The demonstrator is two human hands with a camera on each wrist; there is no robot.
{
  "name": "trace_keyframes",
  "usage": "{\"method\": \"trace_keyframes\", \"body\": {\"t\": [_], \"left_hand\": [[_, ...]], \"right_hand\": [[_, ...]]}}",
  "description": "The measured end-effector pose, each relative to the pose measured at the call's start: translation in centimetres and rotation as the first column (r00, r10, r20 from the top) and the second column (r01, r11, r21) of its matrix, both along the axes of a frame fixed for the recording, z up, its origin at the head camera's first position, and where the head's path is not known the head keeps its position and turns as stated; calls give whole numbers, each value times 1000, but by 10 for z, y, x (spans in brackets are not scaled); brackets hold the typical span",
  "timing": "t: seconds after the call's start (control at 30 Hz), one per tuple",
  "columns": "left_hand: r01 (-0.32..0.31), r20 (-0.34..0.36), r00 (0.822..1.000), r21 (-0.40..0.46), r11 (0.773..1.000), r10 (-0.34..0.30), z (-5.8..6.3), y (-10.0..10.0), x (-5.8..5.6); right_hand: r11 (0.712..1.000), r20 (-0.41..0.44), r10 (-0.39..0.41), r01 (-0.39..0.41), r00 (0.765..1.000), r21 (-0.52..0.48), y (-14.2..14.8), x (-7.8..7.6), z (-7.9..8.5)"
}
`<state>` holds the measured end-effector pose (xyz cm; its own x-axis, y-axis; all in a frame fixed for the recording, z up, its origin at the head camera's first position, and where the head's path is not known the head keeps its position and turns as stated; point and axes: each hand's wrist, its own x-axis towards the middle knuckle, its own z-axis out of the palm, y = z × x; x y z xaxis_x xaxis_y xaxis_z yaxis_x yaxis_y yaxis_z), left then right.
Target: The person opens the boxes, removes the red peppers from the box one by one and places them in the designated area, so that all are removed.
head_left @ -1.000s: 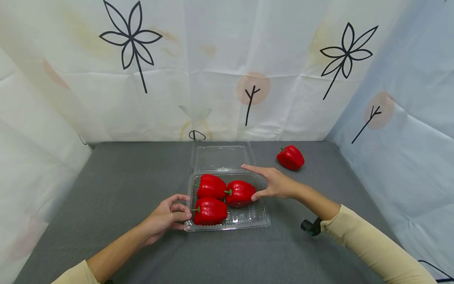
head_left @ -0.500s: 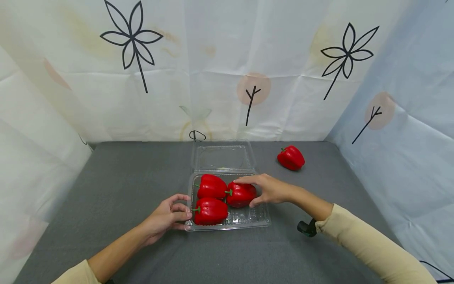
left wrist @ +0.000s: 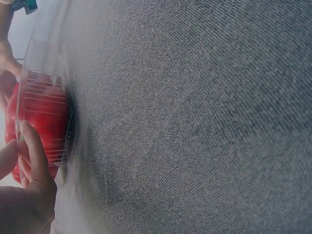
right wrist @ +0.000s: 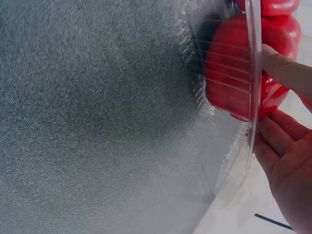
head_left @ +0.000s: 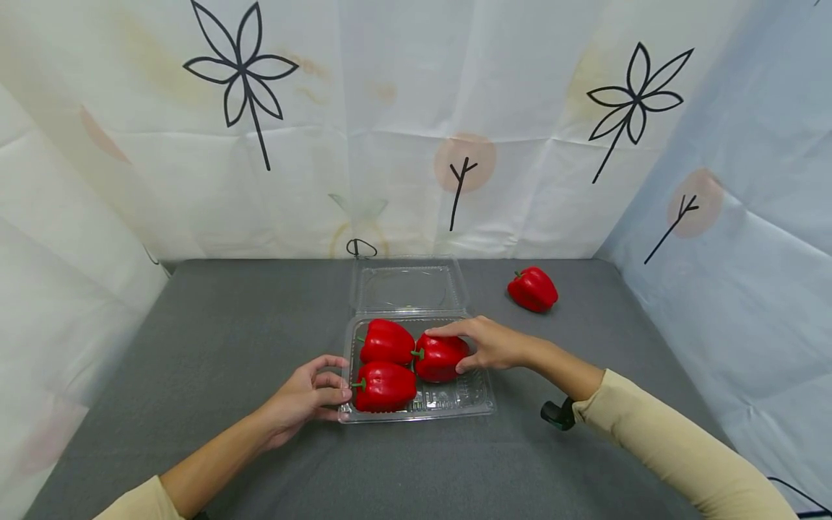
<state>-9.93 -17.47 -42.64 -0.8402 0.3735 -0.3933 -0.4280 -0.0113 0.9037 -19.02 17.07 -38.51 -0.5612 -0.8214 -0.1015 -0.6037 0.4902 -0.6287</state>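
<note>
A clear plastic clamshell container lies with its lid folded back, bearing three red bell peppers. My left hand pinches its left rim between thumb and fingers, as the left wrist view also shows. Inside, one pepper sits at the back left and another at the front left, stems pointing left. My right hand grips the right-hand pepper, thumb on the near side and fingers over the far side. In the right wrist view this pepper shows through the container wall.
A further red bell pepper lies on the grey tabletop at the back right. The transparent lid reaches toward the back edge. Printed white cloth hangs behind and at both sides.
My right hand has moved left and closed around the right-hand pepper, which has shifted slightly toward the near side. My left hand has stayed at the rim.
</note>
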Motion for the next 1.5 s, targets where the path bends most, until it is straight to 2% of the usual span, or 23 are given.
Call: {"method": "trace_keyframes", "body": {"t": [0.43, 0.83, 0.97, 1.17, 1.33, 1.5], "left_hand": [[-4, -16, 1000, 11, 1000, 4, -1, 0, 1], [-3, -24, 1000, 10, 1000, 3, 0, 0, 1], [1, -25, 1000, 11, 1000, -1, 0, 0, 2], [6, -33, 999, 14, 1000, -5, 0, 0, 3], [3, -34, 999, 14, 1000, -2, 0, 0, 3], [-2, -27, 1000, 11, 1000, 3, 0, 0, 3]], "right_hand": [[1000, -67, -11, 12, 998, 24, -4, 3, 5], [997, -106, -73, 71, 992, -17, 6, 4, 30], [991, -146, -131, 126, 981, -38, 15, 4, 40], [972, -211, -231, 219, 950, -79, 29, 2, 47], [954, -255, -292, 265, 922, -138, 42, -1, 47], [932, -251, -348, 304, 903, -199, 56, -5, 42]]}}
